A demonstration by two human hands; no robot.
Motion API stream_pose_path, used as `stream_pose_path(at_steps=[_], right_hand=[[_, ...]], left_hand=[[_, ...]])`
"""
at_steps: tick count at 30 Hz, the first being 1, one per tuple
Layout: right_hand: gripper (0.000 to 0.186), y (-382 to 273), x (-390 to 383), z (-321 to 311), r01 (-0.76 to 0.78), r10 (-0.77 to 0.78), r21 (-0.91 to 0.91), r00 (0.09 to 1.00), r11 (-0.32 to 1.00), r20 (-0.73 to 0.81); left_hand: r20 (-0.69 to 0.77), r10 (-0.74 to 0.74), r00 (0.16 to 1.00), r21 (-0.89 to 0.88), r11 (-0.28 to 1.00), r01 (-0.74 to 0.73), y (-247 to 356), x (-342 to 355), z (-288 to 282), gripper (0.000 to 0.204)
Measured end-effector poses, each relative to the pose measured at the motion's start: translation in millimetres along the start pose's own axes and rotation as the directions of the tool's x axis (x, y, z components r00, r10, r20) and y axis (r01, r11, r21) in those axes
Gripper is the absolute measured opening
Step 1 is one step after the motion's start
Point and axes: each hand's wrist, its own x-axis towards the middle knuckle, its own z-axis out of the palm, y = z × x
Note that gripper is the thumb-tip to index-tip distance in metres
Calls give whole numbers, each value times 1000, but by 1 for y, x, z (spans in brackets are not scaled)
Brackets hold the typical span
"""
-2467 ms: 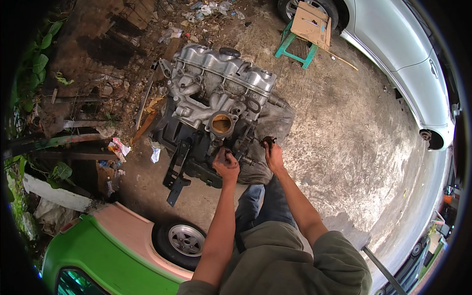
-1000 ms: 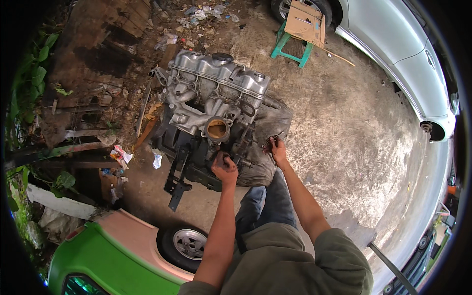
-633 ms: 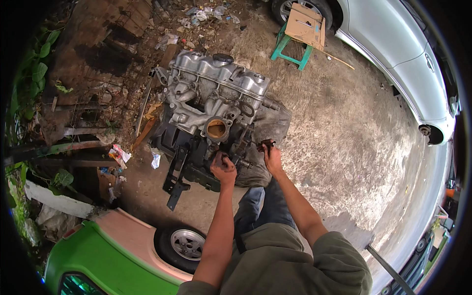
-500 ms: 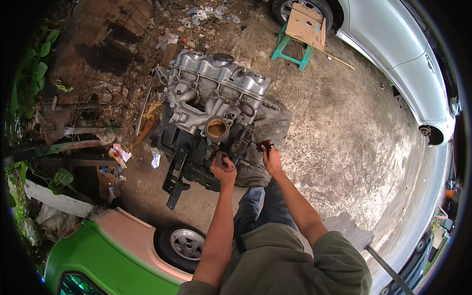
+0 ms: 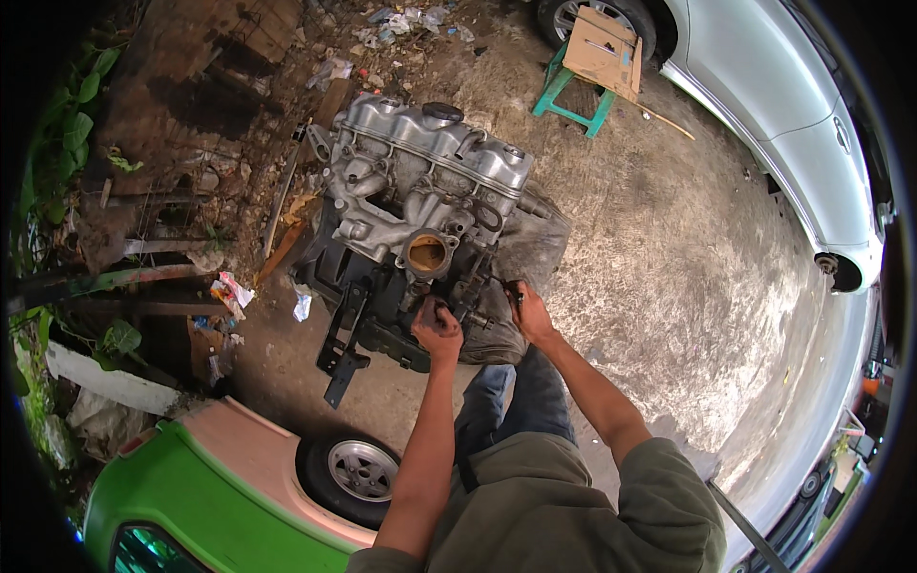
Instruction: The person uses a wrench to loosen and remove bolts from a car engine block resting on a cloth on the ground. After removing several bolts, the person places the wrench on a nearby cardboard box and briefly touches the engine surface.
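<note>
A car engine (image 5: 435, 158) with a bare silver head and intake manifold stands on the ground in front of me. Below its round, brown-stained throttle opening (image 5: 426, 253), my left hand (image 5: 438, 329) is curled, blackened fingertips against the dark lower parts; whatever they pinch is hidden. At the engine's near right side my right hand (image 5: 530, 313) is closed round a slim dark hand tool (image 5: 503, 282), whose thin end points toward the block. The tool's exact kind is too small to make out. A dark bracket (image 5: 346, 329) juts out to the left of my left hand.
Beyond the engine, a green stool (image 5: 573, 105) carries a cardboard sheet (image 5: 602, 57) beside a silver car (image 5: 764, 67). A green and pink car (image 5: 239, 477) stands close behind on my left. Scrap wood (image 5: 181, 205) and litter (image 5: 406, 24) lie at the far left.
My right hand has turned slightly, and the dark tool in it now shows a different angle. My left hand stays at the same spot. The whole view has shifted a little.
</note>
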Motion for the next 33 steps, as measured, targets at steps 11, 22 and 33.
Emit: stream_pose_path(at_steps=[11, 22, 33], right_hand=[[39, 3, -6, -6, 253, -230, -211, 965, 944, 124], [17, 62, 70, 20, -615, 432, 788, 717, 25, 546], [28, 54, 29, 15, -285, 450, 829, 892, 482, 45]], left_hand=[[-39, 74, 996, 34, 997, -73, 3, 1, -1, 28], [-50, 92, 995, 15, 996, -91, 3, 2, -1, 35], [-102, 143, 984, 38, 989, -140, 11, 3, -2, 31]])
